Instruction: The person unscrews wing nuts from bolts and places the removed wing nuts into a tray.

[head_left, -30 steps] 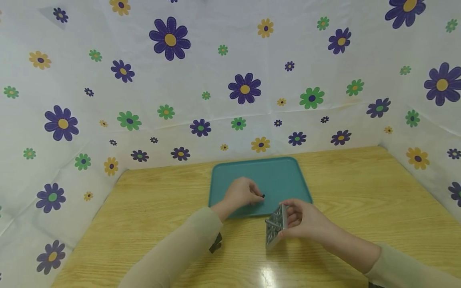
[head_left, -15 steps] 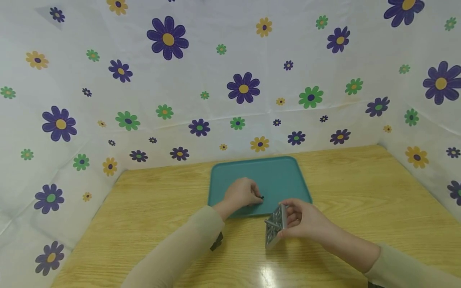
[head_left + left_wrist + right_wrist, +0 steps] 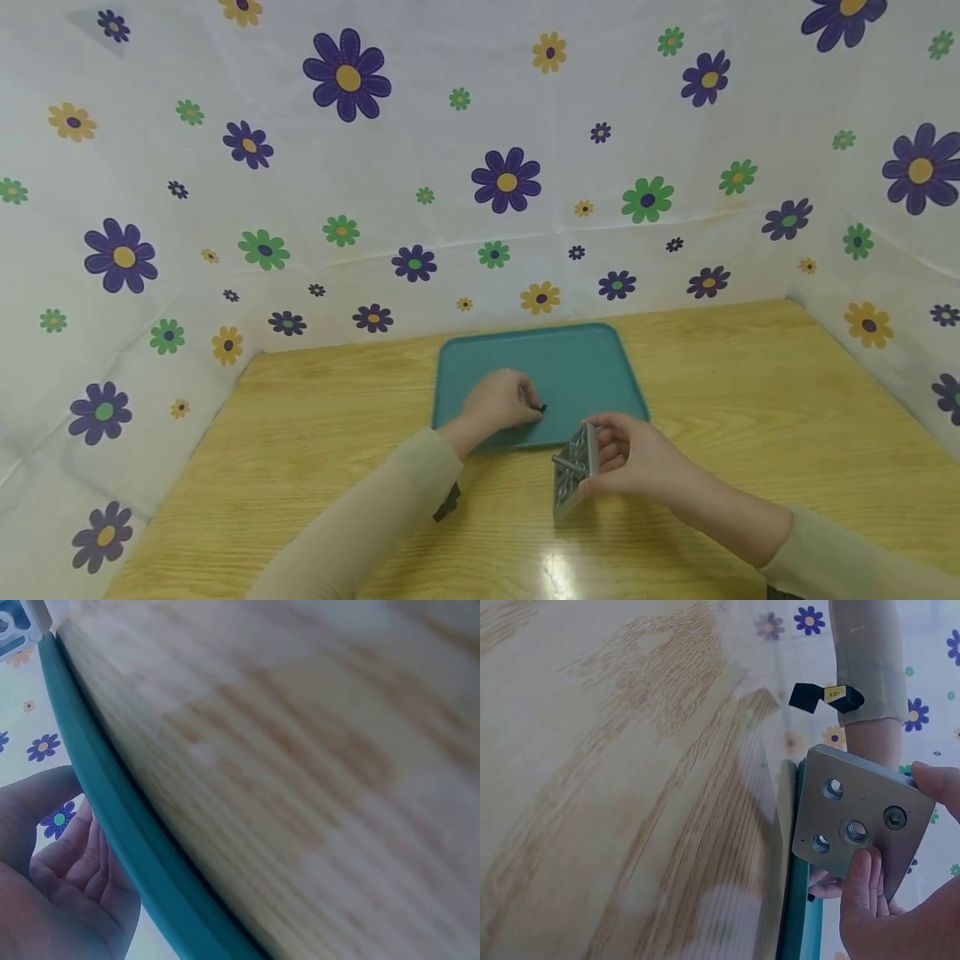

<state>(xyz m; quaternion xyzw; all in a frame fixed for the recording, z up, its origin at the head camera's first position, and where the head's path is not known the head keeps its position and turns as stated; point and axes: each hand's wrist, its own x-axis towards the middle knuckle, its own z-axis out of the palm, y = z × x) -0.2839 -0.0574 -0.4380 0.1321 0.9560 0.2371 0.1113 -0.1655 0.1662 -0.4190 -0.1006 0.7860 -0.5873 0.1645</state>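
Observation:
Over the teal tray (image 3: 592,367), my left hand (image 3: 498,404) pinches a small dark piece (image 3: 543,408) between thumb and fingertips; its kind is too small to tell. In the left wrist view the tray's rim hides the left fingertips. My right hand (image 3: 637,458) grips a square metal plate (image 3: 575,471) by its edges, held upright just in front of the tray. A rod sticks out from the plate's left face in the head view. In the right wrist view, the plate (image 3: 870,859) shows several round holes, one filled by a hex-socket screw (image 3: 895,817).
A wooden table (image 3: 330,433) carries the tray near its back. White flowered cloth (image 3: 420,150) hangs behind and at both sides. A black wrist mount (image 3: 448,504) shows beside the left sleeve.
The dark piece has turned slightly in my left fingers, and more of its length shows. My right hand and the plate have stayed in place.

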